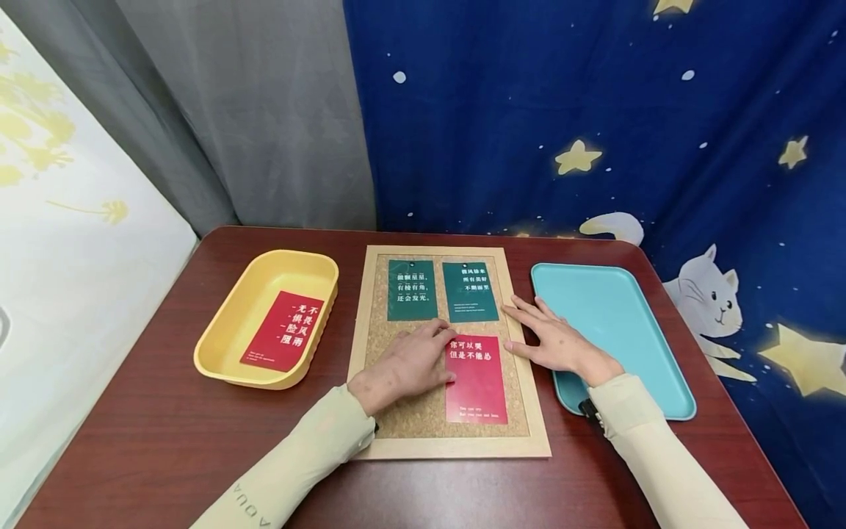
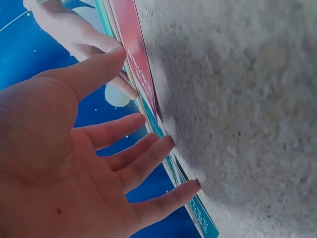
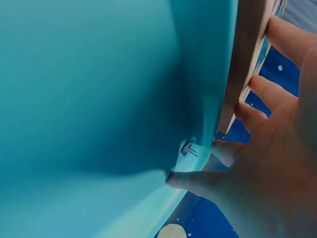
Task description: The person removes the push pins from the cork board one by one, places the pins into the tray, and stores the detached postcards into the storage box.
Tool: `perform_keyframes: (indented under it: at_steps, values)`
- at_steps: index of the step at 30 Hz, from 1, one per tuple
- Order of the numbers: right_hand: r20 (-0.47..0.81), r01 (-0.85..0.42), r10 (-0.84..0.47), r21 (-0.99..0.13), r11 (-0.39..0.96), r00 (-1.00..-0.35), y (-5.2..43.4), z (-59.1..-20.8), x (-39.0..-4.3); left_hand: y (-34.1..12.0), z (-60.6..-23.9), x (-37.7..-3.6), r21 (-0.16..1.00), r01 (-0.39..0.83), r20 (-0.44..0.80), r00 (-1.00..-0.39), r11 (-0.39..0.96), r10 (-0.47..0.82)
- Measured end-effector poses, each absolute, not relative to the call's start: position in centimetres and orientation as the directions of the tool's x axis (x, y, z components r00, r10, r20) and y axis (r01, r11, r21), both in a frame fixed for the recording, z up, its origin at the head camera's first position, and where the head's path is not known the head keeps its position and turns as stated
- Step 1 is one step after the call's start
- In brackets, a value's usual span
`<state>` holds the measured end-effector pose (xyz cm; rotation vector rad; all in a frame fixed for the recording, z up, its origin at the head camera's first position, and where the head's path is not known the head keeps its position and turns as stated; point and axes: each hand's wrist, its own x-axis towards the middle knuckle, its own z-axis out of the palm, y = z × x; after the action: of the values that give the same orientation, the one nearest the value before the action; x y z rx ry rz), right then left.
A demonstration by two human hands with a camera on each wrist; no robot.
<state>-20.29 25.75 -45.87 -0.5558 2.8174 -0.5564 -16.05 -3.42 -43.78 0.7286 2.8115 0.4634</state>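
Note:
A cork board (image 1: 423, 411) in a pale wooden frame (image 1: 463, 447) lies in the middle of the table. Two green cards (image 1: 411, 290) (image 1: 470, 292) sit side by side at its top, and a red card (image 1: 479, 386) lies at its lower right. My left hand (image 1: 413, 360) rests on the cork with its fingertips at the red card's upper left corner. In the left wrist view the fingers (image 2: 148, 153) are stretched out, tips on the cork (image 2: 237, 99). My right hand (image 1: 555, 342) lies flat across the frame's right side and the teal tray's edge, holding nothing.
A yellow tray (image 1: 218, 345) at the left holds another red card (image 1: 283, 330). A flat teal tray (image 1: 628, 316) lies at the right, its surface (image 3: 89, 89) filling the right wrist view. Curtains hang behind the dark wooden table (image 1: 165, 441).

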Motion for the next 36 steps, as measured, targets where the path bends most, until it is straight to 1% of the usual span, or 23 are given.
perform_keyframes:
  at_steps: [9, 22, 36]
  values:
    - [-0.122, -0.331, -0.408, -0.403, 0.854, -0.905, 25.93, -46.17, -20.2, -3.21, -43.93, -16.63, 0.32, 0.438, -0.123, -0.86, 0.84, 0.495]
    - [-0.124, -0.329, -0.409, -0.408, 0.852, -0.904, 25.88, -45.96, -20.21, -2.81, -44.29, -16.99, 0.25, 0.423, -0.131, -0.876, 0.871, 0.463]
    - [-0.126, -0.33, -0.411, -0.41, 0.85, -0.903, 25.89, -45.8, -20.23, -2.65, -44.59, -17.1, 0.253, 0.402, -0.12, -0.889, 0.88, 0.441]
